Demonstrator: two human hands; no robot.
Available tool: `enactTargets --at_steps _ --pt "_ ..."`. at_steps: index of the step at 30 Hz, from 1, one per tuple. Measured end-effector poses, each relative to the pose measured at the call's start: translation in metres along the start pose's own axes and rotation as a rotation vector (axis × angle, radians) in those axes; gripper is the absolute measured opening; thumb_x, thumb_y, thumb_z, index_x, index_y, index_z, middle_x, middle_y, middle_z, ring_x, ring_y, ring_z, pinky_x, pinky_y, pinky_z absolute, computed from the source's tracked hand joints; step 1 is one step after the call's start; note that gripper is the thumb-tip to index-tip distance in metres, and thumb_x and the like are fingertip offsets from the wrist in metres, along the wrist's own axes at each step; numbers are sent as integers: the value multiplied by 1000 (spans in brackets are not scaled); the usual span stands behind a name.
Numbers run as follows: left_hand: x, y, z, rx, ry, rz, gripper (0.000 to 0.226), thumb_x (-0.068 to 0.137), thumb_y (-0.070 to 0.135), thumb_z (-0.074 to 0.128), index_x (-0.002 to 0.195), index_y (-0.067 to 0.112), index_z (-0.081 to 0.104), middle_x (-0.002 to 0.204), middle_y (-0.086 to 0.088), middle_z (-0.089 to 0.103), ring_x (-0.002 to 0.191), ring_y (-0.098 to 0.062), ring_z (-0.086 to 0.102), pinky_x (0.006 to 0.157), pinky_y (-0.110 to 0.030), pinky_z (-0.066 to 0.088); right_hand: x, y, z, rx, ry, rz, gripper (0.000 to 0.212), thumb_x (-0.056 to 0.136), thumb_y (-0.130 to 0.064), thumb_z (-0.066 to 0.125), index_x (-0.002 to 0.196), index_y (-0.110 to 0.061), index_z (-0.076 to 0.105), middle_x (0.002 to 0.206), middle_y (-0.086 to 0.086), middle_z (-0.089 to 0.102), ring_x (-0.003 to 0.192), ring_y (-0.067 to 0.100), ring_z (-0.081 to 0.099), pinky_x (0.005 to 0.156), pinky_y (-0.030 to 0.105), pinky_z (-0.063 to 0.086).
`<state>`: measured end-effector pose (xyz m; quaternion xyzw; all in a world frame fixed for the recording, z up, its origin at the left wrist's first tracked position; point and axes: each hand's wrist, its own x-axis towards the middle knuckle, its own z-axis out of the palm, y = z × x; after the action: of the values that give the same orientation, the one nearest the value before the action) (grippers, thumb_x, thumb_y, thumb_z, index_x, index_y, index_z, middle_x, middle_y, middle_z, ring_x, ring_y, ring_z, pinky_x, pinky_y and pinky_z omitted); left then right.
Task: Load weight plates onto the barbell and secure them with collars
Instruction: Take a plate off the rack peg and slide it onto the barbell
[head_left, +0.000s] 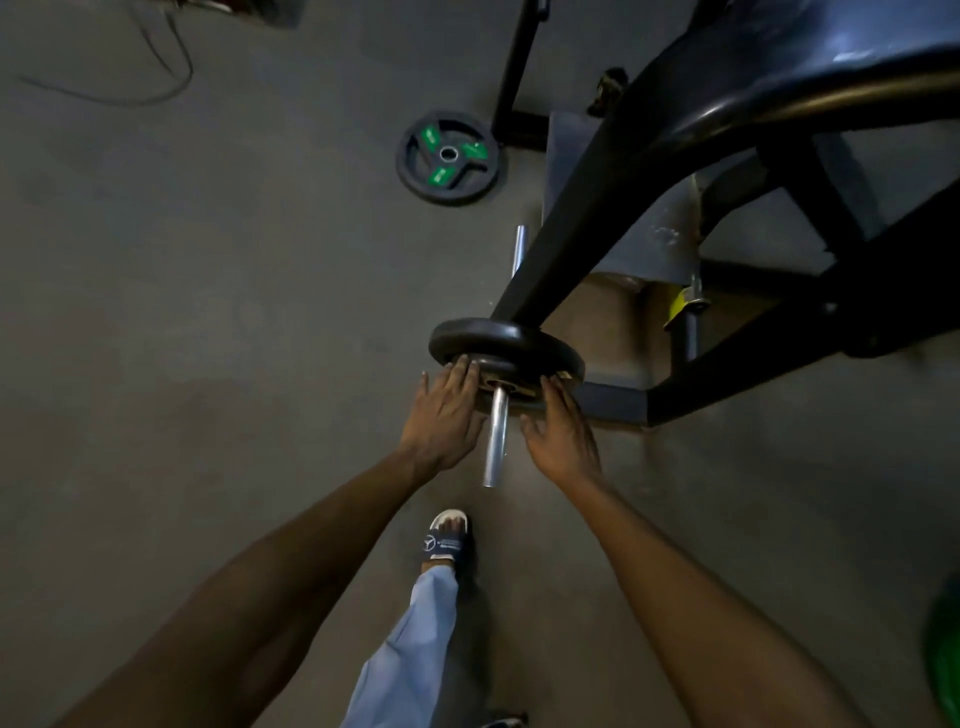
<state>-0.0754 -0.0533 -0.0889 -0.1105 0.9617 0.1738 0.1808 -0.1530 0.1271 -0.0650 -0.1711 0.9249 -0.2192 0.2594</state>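
A black weight plate (501, 340) sits on the steel sleeve (496, 436) of a bar that juts toward me from a black machine arm (561, 228). A smaller plate (511, 387) lies against its near face on the same sleeve. My left hand (447, 415) presses flat on the left side of the plates, fingers spread. On the right side my right hand (563, 431) rests flat against the rim in the same way. The bare end of the sleeve shows between my hands. No collar is visible on it.
A black plate with green labels (449, 156) lies flat on the grey floor behind. The black machine frame (779, 130) fills the upper right. A second chrome peg (518, 249) stands near it. My sandalled foot (447, 538) is below the sleeve. A cable (156, 78) lies at upper left.
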Motion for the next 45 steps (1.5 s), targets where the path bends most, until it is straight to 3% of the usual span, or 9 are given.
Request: enactTargets --at_steps 5,9,12,16,19,26,32,40,45 --pt "39 -10 15 -59 4 22 81 105 30 52 169 14 5 175 -14 14 162 -34 14 132 -57 13 41 10 22 -89 -41 -37 76 105 -27 57 167 -18 15 176 5 12 159 27 24 123 42 34" --pt "48 -3 27 -85 -4 -41 102 89 18 70 168 17 5 173 -15 11 161 -37 12 132 -60 14 50 14 31 -210 2 -44 79 102 -29 62 167 -17 17 174 7 13 157 30 25 121 44 36" --pt "57 6 32 -181 150 -93 87 85 11 71 161 14 29 159 -17 33 150 -37 33 127 -58 29 51 17 36 -251 22 -61 81 98 -25 67 165 -16 22 170 9 17 153 30 28 116 44 41" --pt "62 8 38 -287 231 -96 50 88 5 70 128 23 46 119 -7 54 107 -27 60 96 -45 55 46 20 42 -285 102 -71 71 89 -15 75 152 -19 42 155 8 34 144 29 38 102 40 53" --pt "45 12 45 -339 190 -56 39 94 4 64 123 22 45 108 -6 55 88 -23 59 69 -34 47 37 25 52 -319 158 -83 57 86 -12 78 136 -19 53 142 7 49 131 28 52 93 38 57" --pt "-21 17 79 -347 36 -55 30 91 9 64 120 15 57 110 -11 59 94 -31 60 76 -42 48 -1 27 62 -377 10 -129 44 86 -13 77 125 -19 57 122 4 64 115 26 62 87 40 52" --pt "-92 47 91 -261 -94 -69 35 90 13 69 124 16 61 117 -11 66 104 -33 67 87 -45 56 -92 60 68 -431 -133 -169 44 91 -17 68 133 -19 54 127 6 64 116 28 63 87 42 53" --pt "-229 132 80 -165 -26 -28 37 88 23 73 122 14 60 120 -13 67 108 -36 65 85 -44 49 -244 106 27 -257 49 -308 36 79 -25 71 114 -21 64 108 3 70 100 27 67 73 38 54" --pt "-300 211 57 -114 129 32 53 86 33 76 134 18 59 123 -12 65 110 -37 65 88 -46 52 -329 140 -20 -229 200 -434 42 83 -32 57 123 -17 61 113 5 69 102 29 67 73 43 59"
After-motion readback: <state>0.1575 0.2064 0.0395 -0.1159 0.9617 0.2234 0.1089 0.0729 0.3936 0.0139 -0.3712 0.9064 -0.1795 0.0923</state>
